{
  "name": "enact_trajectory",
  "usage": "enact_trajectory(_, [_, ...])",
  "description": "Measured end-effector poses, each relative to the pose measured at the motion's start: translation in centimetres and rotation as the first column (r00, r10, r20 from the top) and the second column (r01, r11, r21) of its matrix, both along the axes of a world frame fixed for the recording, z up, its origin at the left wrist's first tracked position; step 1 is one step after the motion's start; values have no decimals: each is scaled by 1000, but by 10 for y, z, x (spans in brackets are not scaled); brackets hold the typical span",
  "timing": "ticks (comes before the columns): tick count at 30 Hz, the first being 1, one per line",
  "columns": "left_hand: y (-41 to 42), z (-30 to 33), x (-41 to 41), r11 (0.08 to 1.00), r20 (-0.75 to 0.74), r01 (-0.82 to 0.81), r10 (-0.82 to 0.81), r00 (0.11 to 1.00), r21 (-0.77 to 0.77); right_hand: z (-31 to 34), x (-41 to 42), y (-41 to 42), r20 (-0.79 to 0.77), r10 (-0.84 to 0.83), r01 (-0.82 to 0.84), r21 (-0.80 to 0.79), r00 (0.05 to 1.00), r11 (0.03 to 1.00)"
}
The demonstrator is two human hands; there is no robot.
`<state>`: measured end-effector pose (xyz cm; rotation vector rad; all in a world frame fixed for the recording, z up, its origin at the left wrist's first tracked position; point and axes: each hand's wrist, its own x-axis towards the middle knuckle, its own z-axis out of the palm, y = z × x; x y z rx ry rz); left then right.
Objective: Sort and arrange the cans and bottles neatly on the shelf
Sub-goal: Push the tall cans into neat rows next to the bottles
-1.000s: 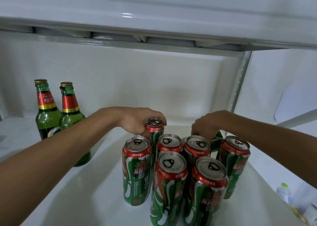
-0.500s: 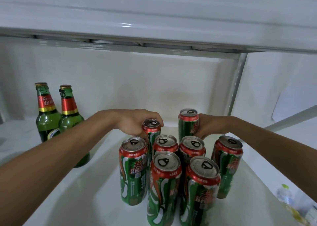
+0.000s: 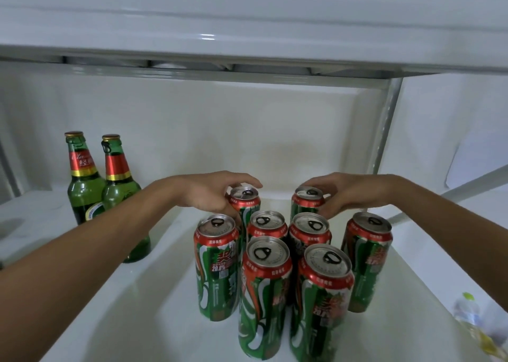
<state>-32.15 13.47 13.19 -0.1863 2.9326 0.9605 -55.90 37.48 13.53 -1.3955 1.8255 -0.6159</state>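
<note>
Several green-and-red cans stand upright in a cluster on the white shelf [image 3: 143, 315]. My left hand [image 3: 209, 194] grips the top of the back-left can [image 3: 245, 200]. My right hand [image 3: 343, 191] holds the top of the back-right can [image 3: 306, 199], which stands upright behind the middle cans [image 3: 309, 229]. A single can [image 3: 367, 254] stands apart at the right. Two green glass bottles [image 3: 82, 180] with red-and-gold neck labels stand side by side at the left; my left forearm hides part of the nearer bottle [image 3: 116, 185].
A white shelf board [image 3: 247, 31] hangs low overhead. A metal upright post [image 3: 384, 130] stands at the back right. The shelf's right edge drops off, with a blurred clear bottle [image 3: 470, 315] below it.
My right hand raised a can from behind the cluster and stood it upright at the back right, then shifted from its side to its top. My left hand stayed on the back-left can.
</note>
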Motion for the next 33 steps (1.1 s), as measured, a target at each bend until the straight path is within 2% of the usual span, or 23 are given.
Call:
enact_trajectory(3, [-3,-7,2,1000,-15,19,-18,1000,3,4,10,9,-94,-63,57,-61,994,997])
enact_trajectory(8, [1,-11,1,999,-83,47,-45,996,23,2,25,4,-125,-171,154,-135,977,979])
enact_trajectory(13, [16,-7,-9,992,-76,126,-125,989,19,-1,39,-7,-111,-170,156,-120,979,980])
enact_trajectory(19, [12,-10,-10,988,-35,127,-124,992,92,5,43,-7,-142,-139,132,-55,980,990])
enact_trajectory(24, [6,-15,-8,952,34,57,-70,997,300,10,43,-13,-167,-84,91,33,982,995])
enact_trajectory(28, [6,-19,-2,917,83,-49,17,996,397,13,45,-11,-246,-67,83,52,967,995])
enact_trajectory(30, [8,-19,10,867,8,-96,105,994,489,16,44,5,-246,-126,136,24,961,990])
enact_trajectory(31, [8,-21,18,822,-78,-95,167,983,562,16,44,18,-246,-186,183,-35,951,982])
enact_trajectory(33, [8,-32,42,723,-233,-56,293,927,689,9,47,52,-200,-360,301,-272,911,914])
